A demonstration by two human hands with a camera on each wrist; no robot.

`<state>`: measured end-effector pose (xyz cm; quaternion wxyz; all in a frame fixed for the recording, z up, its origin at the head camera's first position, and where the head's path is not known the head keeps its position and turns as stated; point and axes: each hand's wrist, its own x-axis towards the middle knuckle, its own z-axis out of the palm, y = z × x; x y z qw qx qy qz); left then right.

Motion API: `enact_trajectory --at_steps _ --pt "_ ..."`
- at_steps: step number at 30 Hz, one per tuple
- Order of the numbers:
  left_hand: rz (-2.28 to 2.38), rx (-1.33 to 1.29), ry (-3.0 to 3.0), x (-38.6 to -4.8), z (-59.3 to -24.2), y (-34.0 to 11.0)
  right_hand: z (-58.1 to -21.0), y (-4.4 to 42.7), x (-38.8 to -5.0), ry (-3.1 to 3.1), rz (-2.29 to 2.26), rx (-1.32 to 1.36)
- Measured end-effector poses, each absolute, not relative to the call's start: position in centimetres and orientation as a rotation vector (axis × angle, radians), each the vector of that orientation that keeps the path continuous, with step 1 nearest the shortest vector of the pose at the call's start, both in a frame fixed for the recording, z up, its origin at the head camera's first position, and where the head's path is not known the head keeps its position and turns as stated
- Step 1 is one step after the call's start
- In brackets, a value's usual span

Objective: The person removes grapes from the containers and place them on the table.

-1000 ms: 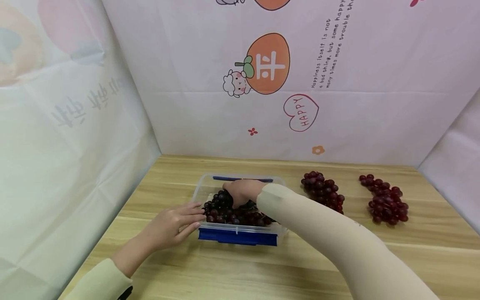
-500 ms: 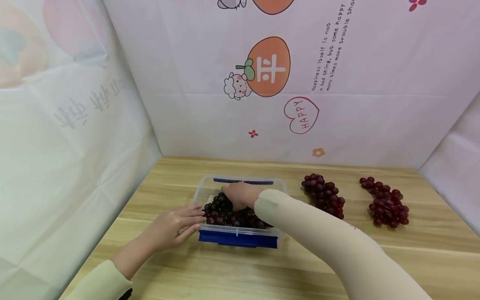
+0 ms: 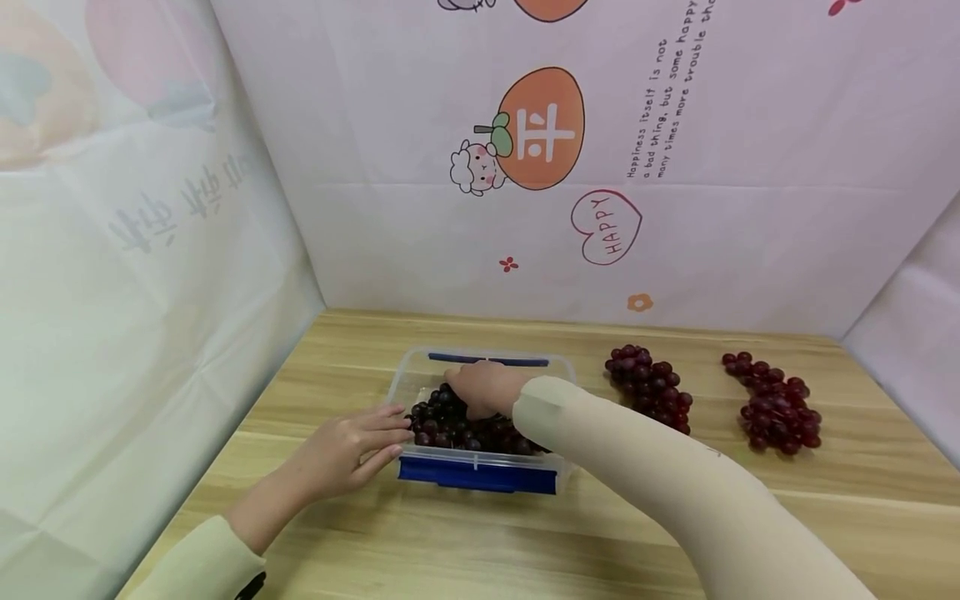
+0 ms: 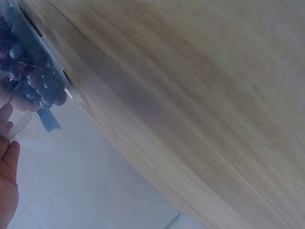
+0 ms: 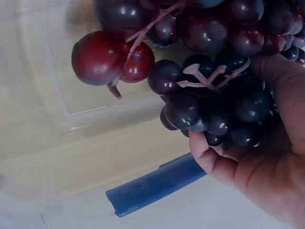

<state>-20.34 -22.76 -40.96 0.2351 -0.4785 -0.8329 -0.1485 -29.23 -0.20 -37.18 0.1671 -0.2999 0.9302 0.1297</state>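
Note:
Clear plastic box (image 3: 480, 458) with blue latches stands on the table, dark grapes (image 3: 442, 429) inside it. The left hand (image 3: 348, 454) rests its extended fingers on the box's left edge; in the left wrist view that hand (image 4: 8, 167) shows beside the box wall. Reaching into the box, the right hand (image 3: 487, 388) is partly hidden by its own sleeve in the head view. Seen from the right wrist, the right hand (image 5: 267, 162) curls its fingers and thumb round a black grape bunch (image 5: 214, 107), with red-purple grapes (image 5: 205, 31) next to it.
Two red grape bunches lie on the wooden table (image 3: 465, 542) right of the box: one nearer bunch (image 3: 648, 383), partly behind the right sleeve, and one farther right (image 3: 780, 410). White printed cloth (image 3: 412, 250) stands behind and at both sides.
The head view has shifted slightly. Both hands stay in nearly the same places at the box.

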Motion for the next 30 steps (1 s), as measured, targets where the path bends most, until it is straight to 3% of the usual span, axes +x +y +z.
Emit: enact_trajectory --at_steps 22,30 --pt "-0.404 -1.307 -2.301 -20.2 -40.6 -22.6 -33.2 1.2 -26.5 2.838 0.907 -1.038" --pt "-0.392 -1.297 -2.327 -20.0 -40.5 -22.6 -32.6 2.5 -25.4 2.94 0.883 -1.079"
